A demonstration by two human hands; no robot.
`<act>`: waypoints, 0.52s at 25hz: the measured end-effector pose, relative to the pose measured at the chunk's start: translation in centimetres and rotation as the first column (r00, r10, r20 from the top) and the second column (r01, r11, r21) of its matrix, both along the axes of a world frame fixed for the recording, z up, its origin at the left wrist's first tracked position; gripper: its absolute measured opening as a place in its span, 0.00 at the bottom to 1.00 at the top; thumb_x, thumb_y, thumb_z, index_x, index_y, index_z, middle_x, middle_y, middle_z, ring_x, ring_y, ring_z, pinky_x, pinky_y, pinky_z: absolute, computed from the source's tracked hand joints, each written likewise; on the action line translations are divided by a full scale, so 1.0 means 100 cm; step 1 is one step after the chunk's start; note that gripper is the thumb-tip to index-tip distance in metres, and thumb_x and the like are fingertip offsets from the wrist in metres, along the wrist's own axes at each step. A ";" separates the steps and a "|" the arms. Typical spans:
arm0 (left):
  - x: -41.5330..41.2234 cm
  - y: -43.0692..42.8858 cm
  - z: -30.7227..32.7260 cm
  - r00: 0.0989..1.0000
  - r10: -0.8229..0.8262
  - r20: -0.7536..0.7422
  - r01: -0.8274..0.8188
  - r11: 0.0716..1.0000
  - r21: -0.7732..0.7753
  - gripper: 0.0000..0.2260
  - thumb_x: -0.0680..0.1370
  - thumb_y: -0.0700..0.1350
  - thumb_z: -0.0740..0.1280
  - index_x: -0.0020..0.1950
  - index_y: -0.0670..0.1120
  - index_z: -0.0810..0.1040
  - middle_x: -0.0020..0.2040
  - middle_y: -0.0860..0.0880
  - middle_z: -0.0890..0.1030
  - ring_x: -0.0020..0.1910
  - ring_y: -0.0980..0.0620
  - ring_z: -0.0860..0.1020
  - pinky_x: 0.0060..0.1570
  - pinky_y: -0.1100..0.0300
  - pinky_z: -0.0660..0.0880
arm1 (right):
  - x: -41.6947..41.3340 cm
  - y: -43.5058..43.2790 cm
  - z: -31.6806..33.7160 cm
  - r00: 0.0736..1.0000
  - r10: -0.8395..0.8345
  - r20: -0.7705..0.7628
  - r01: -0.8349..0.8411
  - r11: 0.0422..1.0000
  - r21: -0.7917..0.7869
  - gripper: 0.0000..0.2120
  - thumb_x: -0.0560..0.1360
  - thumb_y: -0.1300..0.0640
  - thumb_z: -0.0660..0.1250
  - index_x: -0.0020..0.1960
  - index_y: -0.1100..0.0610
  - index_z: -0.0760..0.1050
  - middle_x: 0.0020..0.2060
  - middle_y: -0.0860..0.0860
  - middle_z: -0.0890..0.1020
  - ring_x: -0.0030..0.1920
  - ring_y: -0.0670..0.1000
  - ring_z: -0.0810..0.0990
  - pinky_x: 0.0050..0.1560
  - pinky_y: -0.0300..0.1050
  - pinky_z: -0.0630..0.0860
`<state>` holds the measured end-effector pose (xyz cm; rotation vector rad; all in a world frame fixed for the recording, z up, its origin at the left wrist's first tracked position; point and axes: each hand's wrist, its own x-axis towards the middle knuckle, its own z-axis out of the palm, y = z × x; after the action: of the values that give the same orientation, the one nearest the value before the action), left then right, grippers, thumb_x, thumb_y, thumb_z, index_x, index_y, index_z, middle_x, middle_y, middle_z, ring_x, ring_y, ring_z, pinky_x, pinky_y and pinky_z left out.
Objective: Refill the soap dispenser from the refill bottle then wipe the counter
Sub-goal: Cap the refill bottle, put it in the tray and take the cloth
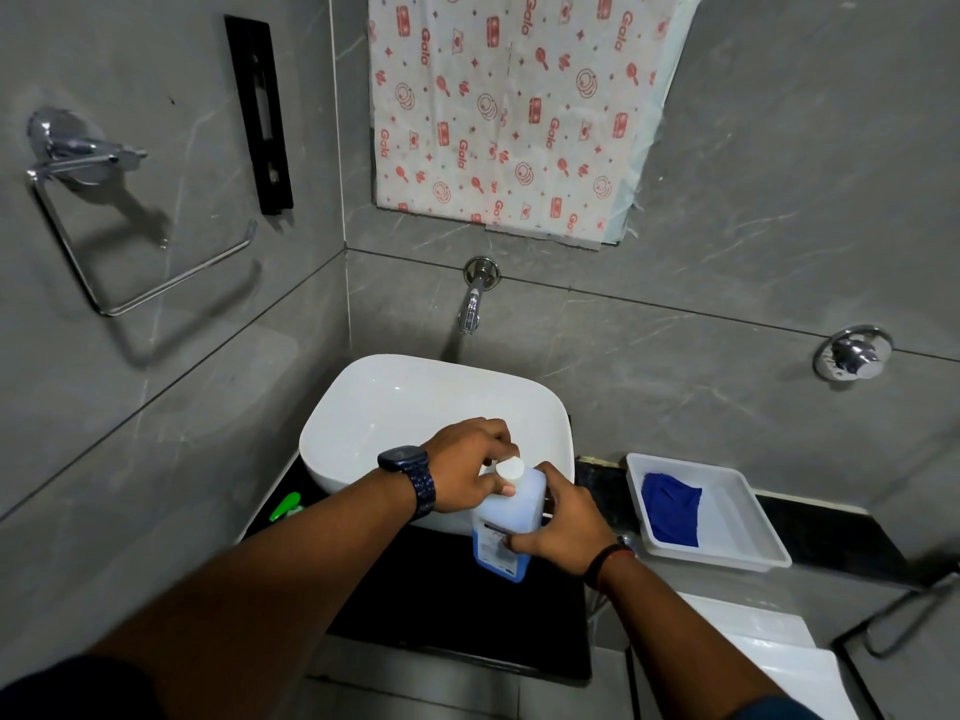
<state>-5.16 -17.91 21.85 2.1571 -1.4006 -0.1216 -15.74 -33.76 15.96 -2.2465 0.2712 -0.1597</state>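
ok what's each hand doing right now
Left hand: closed on the white cap of the bottle.
Right hand: closed around the bottle's body.

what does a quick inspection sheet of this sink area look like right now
surface: black counter, partly covered by the white basin
job's things: refill bottle upright, white cap on; blue cloth in white tray
clutter: green item beside basin
grippers: left hand at the cap; right hand gripping the bottle body
cables: nothing seen
surroundings: wall tap, towel ring, patterned sheet
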 end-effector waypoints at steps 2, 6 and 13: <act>0.003 0.004 -0.004 0.987 0.040 -0.156 -0.053 0.995 -0.081 0.18 0.67 0.48 0.76 0.55 0.48 0.80 0.51 0.52 0.77 0.48 0.53 0.74 0.47 0.61 0.70 | 0.001 -0.006 0.005 1.000 0.024 0.010 -0.024 0.999 0.028 0.30 0.52 0.49 0.80 0.50 0.46 0.71 0.45 0.47 0.81 0.46 0.51 0.80 0.45 0.53 0.80; 0.011 0.014 -0.026 0.898 0.171 -0.405 -0.164 0.985 0.052 0.54 0.52 0.55 0.82 0.73 0.52 0.60 0.66 0.60 0.66 0.63 0.58 0.69 0.63 0.60 0.67 | 0.007 -0.022 0.025 0.999 0.033 0.037 -0.039 0.985 0.170 0.32 0.52 0.55 0.81 0.53 0.41 0.74 0.49 0.43 0.82 0.51 0.47 0.80 0.51 0.46 0.80; 0.020 -0.035 -0.032 0.816 0.185 -0.547 -0.273 0.959 -0.082 0.29 0.55 0.54 0.81 0.54 0.54 0.78 0.51 0.56 0.82 0.49 0.58 0.79 0.53 0.57 0.77 | 0.016 -0.045 0.043 0.981 -0.126 0.145 0.049 0.894 0.445 0.34 0.58 0.63 0.81 0.61 0.49 0.75 0.54 0.49 0.82 0.55 0.51 0.81 0.52 0.44 0.79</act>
<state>-3.20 -21.45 18.62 1.9335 -0.7928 -0.4682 -14.10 -38.22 20.24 -1.7589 0.2852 -0.3058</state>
